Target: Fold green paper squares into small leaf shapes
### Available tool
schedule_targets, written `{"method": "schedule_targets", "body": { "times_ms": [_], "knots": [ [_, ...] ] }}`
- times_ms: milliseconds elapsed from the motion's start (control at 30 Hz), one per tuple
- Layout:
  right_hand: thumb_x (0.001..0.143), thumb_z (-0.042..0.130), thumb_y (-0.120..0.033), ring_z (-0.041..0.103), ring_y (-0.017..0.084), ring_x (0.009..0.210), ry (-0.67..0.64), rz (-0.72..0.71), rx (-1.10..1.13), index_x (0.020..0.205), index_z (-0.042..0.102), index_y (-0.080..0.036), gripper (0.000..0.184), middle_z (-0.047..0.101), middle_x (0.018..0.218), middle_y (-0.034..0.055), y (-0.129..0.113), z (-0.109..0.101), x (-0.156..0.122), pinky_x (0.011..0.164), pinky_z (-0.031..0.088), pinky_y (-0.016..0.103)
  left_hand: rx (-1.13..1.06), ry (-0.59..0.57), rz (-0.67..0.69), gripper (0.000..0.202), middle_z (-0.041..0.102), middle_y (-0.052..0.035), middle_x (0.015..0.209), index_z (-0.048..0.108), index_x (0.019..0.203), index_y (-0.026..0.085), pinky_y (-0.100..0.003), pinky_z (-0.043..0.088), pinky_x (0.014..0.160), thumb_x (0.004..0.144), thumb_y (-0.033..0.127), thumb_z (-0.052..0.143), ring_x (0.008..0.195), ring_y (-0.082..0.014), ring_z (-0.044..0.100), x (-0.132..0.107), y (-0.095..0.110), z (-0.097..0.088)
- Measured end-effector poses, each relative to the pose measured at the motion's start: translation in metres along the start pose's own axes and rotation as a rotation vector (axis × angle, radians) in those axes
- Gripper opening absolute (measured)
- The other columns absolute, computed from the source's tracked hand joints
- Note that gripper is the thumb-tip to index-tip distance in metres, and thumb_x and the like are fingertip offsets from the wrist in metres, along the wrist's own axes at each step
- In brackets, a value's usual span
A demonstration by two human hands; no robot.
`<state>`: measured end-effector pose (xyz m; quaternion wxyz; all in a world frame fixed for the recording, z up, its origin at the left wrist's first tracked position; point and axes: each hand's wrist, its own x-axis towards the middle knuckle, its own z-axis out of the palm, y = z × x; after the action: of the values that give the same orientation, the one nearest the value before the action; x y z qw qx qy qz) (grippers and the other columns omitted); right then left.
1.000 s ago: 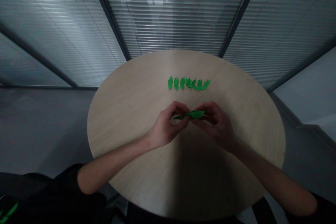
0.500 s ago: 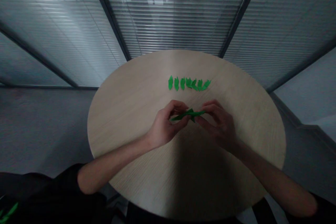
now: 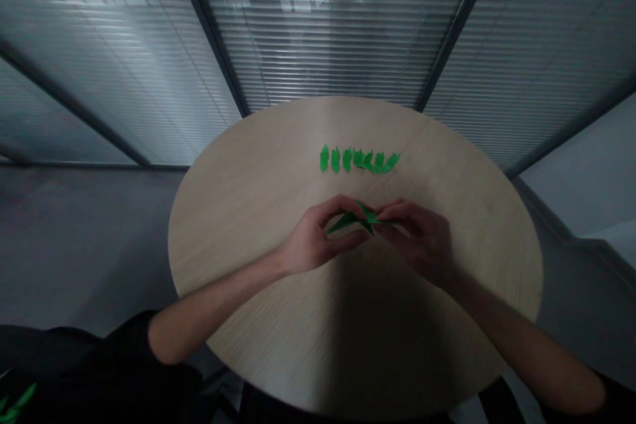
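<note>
Between my two hands is a piece of folded green paper [image 3: 368,216] with several pointed flaps. My left hand [image 3: 322,233] curves around its left point, thumb below and fingers above, closed on it near the middle. Pinched in the fingers of my right hand [image 3: 421,236] is the paper's right side, partly hidden by those fingers. Beyond my hands, a row of small folded green paper pieces [image 3: 347,160] lies on the round wooden table [image 3: 238,212]; those on the right of the row sit close together or touch.
Glass panels with blinds [image 3: 328,53] stand just behind the table's far edge. More green shapes [image 3: 20,403] show at the lower left, against dark fabric. A dark shadow falls across the table's near part.
The fingers of both hands have shifted closer together around the paper. Its flaps now spread more, with one pointing up and one down near the middle.
</note>
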<state>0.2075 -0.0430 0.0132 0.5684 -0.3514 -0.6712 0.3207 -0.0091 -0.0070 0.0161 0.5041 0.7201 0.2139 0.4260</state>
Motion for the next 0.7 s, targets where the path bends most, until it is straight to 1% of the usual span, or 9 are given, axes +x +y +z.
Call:
{"method": "schedule_targets", "body": {
  "times_ms": [100,233,300,400,500,600,700],
  "knots": [
    [0.09,0.08,-0.017,0.077,0.016,0.084,-0.003,-0.001,-0.005,0.093,0.076,-0.025,0.009,0.078,0.093,0.0017,0.001,0.0005,-0.0011,0.077,0.066,0.027,0.055,0.019,0.001,0.019,0.07,-0.0088,0.107,0.068,0.104,0.018,-0.038,0.058,0.094,0.091,0.024,0.079,0.101,-0.0215,0.071,-0.0006,0.0,0.0006],
    [0.09,0.08,-0.02,0.078,0.017,0.085,-0.005,-0.003,-0.03,0.093,0.076,-0.025,0.007,0.079,0.095,0.0026,0.0047,0.0022,-0.0031,0.076,0.067,0.03,0.121,0.033,0.055,0.013,0.069,-0.0095,0.106,0.067,0.101,0.019,-0.036,0.058,0.089,0.093,0.024,0.076,0.099,-0.02,0.069,-0.0007,0.0014,0.002],
    [0.091,0.079,-0.021,0.078,0.018,0.085,0.009,-0.021,-0.07,0.092,0.076,-0.025,0.005,0.08,0.096,0.0033,0.0059,0.0025,-0.003,0.076,0.067,0.032,0.115,0.028,0.074,0.011,0.07,-0.0104,0.11,0.066,0.101,0.019,-0.035,0.058,0.09,0.095,0.024,0.074,0.102,-0.0203,0.07,-0.0004,0.0016,0.0025],
    [0.092,0.077,-0.02,0.078,0.019,0.086,0.019,-0.071,-0.143,0.091,0.077,-0.025,0.005,0.081,0.096,0.0038,0.0061,0.0019,-0.0016,0.078,0.066,0.033,0.098,0.0,0.072,0.008,0.071,-0.0125,0.121,0.065,0.102,0.02,-0.037,0.057,0.096,0.097,0.022,0.071,0.111,-0.0217,0.07,0.0004,0.0029,0.0019],
    [0.092,0.076,-0.019,0.077,0.018,0.087,0.019,-0.099,-0.175,0.09,0.077,-0.026,0.008,0.08,0.096,0.0038,0.0051,0.001,0.0,0.078,0.064,0.033,0.114,-0.051,0.07,0.012,0.07,-0.0136,0.127,0.067,0.106,0.019,-0.038,0.055,0.101,0.096,0.021,0.072,0.116,-0.0226,0.07,0.0011,0.0064,-0.0004],
    [0.092,0.077,-0.017,0.074,0.017,0.085,0.029,-0.125,-0.195,0.089,0.077,-0.026,0.01,0.076,0.095,0.003,0.0047,0.0003,0.0008,0.073,0.062,0.03,0.123,-0.076,0.057,0.015,0.07,-0.0134,0.125,0.068,0.109,0.019,-0.038,0.054,0.101,0.095,0.021,0.073,0.114,-0.0225,0.07,0.0012,0.0088,-0.0022],
    [0.093,0.076,-0.017,0.072,0.016,0.082,0.02,-0.162,-0.242,0.09,0.076,-0.027,0.01,0.074,0.094,0.0022,0.0054,-0.0002,0.001,0.072,0.061,0.03,0.087,-0.044,0.022,0.011,0.071,-0.0121,0.117,0.068,0.105,0.019,-0.037,0.055,0.095,0.095,0.022,0.071,0.108,-0.0217,0.07,0.0009,0.0074,-0.0013]
  ]
}}
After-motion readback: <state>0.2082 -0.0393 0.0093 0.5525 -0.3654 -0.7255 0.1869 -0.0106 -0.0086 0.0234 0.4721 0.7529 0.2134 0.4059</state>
